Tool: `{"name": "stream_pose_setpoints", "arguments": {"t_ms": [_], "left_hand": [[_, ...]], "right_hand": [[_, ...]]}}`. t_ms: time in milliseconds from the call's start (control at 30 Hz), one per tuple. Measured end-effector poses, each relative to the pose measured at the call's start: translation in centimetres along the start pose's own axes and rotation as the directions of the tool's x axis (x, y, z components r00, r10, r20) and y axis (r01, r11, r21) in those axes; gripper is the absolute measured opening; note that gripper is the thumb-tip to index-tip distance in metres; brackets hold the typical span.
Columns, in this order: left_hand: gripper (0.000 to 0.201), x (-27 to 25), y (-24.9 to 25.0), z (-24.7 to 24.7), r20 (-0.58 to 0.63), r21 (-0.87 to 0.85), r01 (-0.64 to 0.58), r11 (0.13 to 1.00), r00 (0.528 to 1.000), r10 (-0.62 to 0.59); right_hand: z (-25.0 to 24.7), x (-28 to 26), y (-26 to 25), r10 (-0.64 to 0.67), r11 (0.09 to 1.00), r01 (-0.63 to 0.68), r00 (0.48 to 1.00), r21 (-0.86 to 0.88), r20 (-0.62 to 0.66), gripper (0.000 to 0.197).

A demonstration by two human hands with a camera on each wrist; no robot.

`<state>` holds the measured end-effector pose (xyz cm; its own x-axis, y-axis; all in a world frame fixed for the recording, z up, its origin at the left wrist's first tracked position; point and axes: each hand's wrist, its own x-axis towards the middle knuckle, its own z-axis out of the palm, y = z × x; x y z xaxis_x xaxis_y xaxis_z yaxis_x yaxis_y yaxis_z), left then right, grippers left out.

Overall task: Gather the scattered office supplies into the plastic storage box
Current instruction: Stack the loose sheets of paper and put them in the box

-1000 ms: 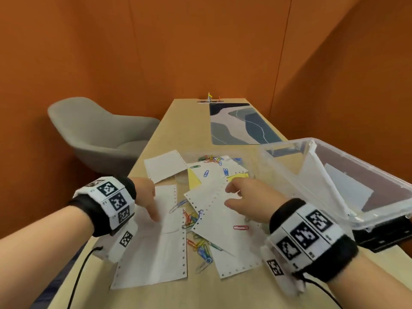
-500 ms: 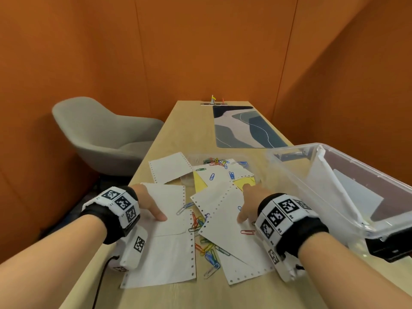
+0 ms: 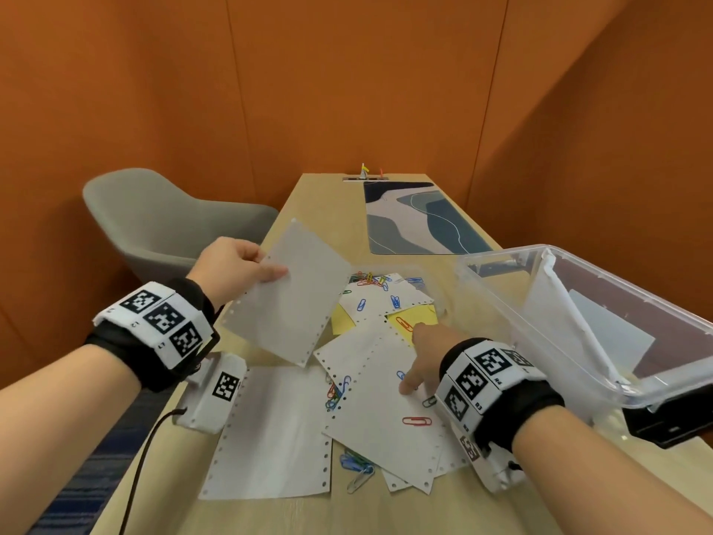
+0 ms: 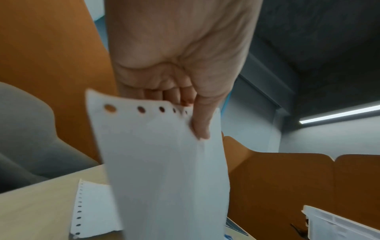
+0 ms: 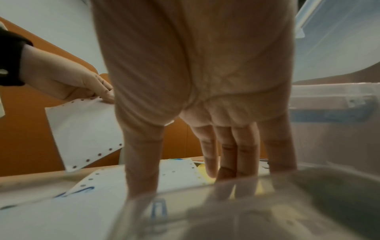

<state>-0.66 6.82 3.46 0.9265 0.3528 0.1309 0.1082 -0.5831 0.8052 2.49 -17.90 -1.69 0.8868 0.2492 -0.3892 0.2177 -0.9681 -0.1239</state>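
My left hand pinches a white perforated sheet by its edge and holds it up above the table; the left wrist view shows the thumb pressed on that sheet. My right hand lies flat with straight fingers on the overlapping white sheets and touches a yellow note. Coloured paper clips lie scattered on and between the papers. The clear plastic storage box stands tilted at the right with paper inside.
A grey chair stands left of the wooden table. A blue patterned mat lies at the far end. Another white sheet lies near the front edge. A black object sits under the box.
My left hand has lifted a white sheet off the table and raised it up and away. My right hand stayed on the papers, its fingers now reaching the yellow note.
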Motion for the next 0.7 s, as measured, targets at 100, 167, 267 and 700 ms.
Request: {"name": "stream_pose_setpoints", "arguments": {"t_ms": [100, 167, 267, 700], "left_hand": [[0.029, -0.2, 0.2, 0.7, -0.018, -0.136, 0.009, 0.991, 1.000, -0.012], [0.025, -0.4, 0.4, 1.3, 0.074, -0.275, 0.084, 0.958, 0.995, -0.066], [0.010, -0.8, 0.8, 1.9, 0.225, -0.346, 0.218, 0.913, 0.964, -0.144], [0.014, -1.7, -0.3, 4.5, 0.339, -0.149, 0.332, 0.932, 0.902, -0.267]], "right_hand": [[0.1, -0.2, 0.3, 0.001, 1.000, -0.001, 0.999, -0.011, 0.036, 0.066], [0.5, 0.0, 0.6, 0.020, 1.000, -0.020, 1.000, -0.010, 0.021, 0.063], [1.0, 0.2, 1.0, 0.026, 1.000, -0.027, 0.999, -0.008, -0.041, 0.058], [1.4, 1.6, 1.9, 0.019, 1.000, -0.018, 0.993, 0.011, -0.117, 0.038]]}}
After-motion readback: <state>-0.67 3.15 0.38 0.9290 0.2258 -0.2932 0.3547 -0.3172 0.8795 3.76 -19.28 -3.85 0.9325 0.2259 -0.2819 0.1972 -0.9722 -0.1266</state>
